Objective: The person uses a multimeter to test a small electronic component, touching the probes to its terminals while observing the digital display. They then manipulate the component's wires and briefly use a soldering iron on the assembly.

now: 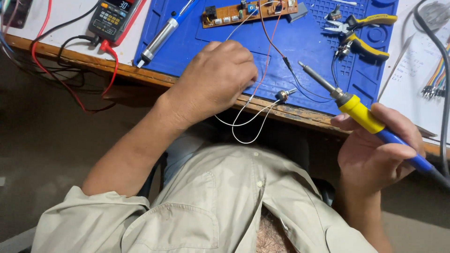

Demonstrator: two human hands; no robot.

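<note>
While right hand (379, 154) grips it, soldering iron (361, 112) tip points up-left, left hand (215, 79) closed.

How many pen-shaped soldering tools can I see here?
2. A yellow-and-blue soldering iron is held in the right hand, tip pointing over the blue mat. A silver-and-blue desoldering pump lies on the mat's left edge, beyond the left hand. Others may be out of frame.

Matt blue rubbery mat (281, 56), worn wooden table edge (140, 72), glossy yellow-blue plastic soldering iron (361, 110) handle.

Blue mat (286, 51), yellow-and-blue soldering iron (370, 119), brown circuit board (248, 12), white wires (248, 122), yellow-handled pliers (363, 35).
</note>
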